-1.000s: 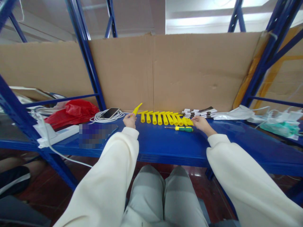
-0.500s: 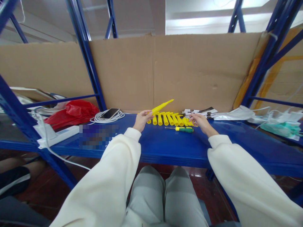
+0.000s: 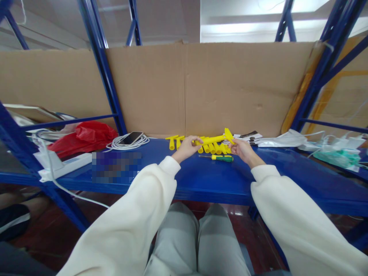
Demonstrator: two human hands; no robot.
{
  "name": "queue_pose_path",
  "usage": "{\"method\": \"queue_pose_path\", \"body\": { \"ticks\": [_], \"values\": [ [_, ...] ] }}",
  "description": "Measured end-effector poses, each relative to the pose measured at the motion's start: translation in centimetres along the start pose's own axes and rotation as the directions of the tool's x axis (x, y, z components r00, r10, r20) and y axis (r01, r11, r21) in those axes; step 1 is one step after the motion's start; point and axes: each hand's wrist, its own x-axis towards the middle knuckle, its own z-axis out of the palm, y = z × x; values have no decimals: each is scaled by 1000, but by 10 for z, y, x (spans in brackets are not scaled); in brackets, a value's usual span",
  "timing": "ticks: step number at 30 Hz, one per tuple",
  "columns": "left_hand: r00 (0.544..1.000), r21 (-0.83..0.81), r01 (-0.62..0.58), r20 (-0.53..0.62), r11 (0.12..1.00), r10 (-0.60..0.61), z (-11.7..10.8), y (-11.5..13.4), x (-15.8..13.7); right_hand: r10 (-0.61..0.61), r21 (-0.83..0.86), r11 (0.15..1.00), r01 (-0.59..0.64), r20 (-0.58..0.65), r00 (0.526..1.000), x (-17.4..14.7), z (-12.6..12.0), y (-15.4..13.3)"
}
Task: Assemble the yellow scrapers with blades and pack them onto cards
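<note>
My left hand (image 3: 188,148) is closed round the near end of a yellow plastic tube-shaped handle (image 3: 213,140), which lies almost level in the air above the blue shelf. At the handle's right end is a flat, wide yellow head (image 3: 229,135); whether the two are joined I cannot tell. My right hand (image 3: 242,150) pinches the lower edge of that head. Below and behind, a row of similar yellow tubes (image 3: 206,148) with crosspieces at their far ends lies on the shelf, partly hidden by my left hand. In front of them rests a screwdriver (image 3: 222,158) with a green and yellow handle.
A blue metal shelf (image 3: 212,180) holds everything, backed by tall cardboard (image 3: 244,84). To the left lie a phone (image 3: 131,138) on a coiled white cable (image 3: 116,145), a red bag (image 3: 86,134) and a white power strip (image 3: 67,166). White packets (image 3: 280,140) lie to the right.
My left hand has moved right and turned the yellow handle from slanting upward to nearly level. My right hand now grips the yellow head at the handle's end.
</note>
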Motion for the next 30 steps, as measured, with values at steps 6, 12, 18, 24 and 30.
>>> {"method": "queue_pose_path", "body": {
  "ticks": [6, 12, 18, 24, 30],
  "values": [
    [991, 478, -111, -17, 871, 135, 17, 33, -3, -44, 39, 998, 46, -46, 998, -1, -2, -2],
    [981, 665, -192, 145, 722, 128, 38, 53, -4, -80, -78, 994, 82, 33, 996, -2, 3, 1],
    [949, 651, -301, 279, 697, 149, 49, 53, -5, -15, -73, 997, 30, 191, 981, -11, 10, -2],
    [978, 691, -180, 203, 700, 51, 30, 30, -8, -81, -206, 975, 81, 7, 997, -2, 0, 1],
    [989, 671, -59, 141, 739, -49, 21, 4, -12, -271, -670, 689, 276, 115, 956, 6, -5, 15]
  ]
}}
